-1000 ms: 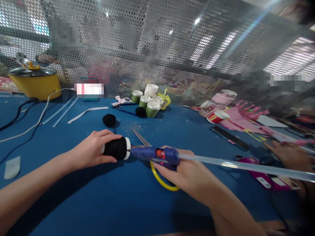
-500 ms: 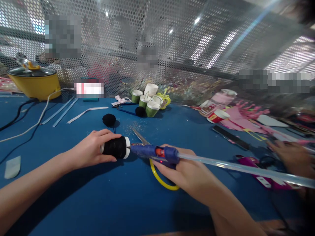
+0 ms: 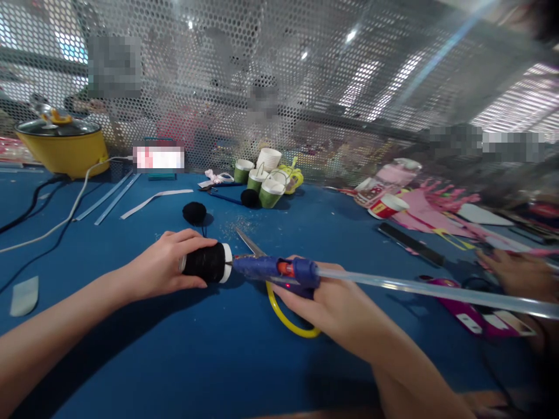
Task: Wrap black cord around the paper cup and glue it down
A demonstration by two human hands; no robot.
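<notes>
My left hand [image 3: 163,269] is wrapped round a small white cup wound with black yarn [image 3: 206,263], lying on its side on the blue table [image 3: 183,355]. My right hand [image 3: 336,305] grips a blue hot glue gun [image 3: 277,270]. The gun's nozzle touches the cup's white rim. A long clear glue stick [image 3: 428,288] juts out of the gun's back toward the right. Yellow-handled scissors [image 3: 262,273] lie under the gun, blades pointing away from me.
Black yarn balls [image 3: 194,213] and green paper cups [image 3: 262,183] stand farther back. A yellow pot [image 3: 63,145] with cables sits at far left. Another person's hand [image 3: 522,273] works at the right among pink paper scraps [image 3: 425,212]. A perforated metal screen [image 3: 283,75] closes off the back.
The rear end of the glue stick has dipped slightly, and the other person's hand at the right has shifted. My hands, the cup and the gun have hardly moved.
</notes>
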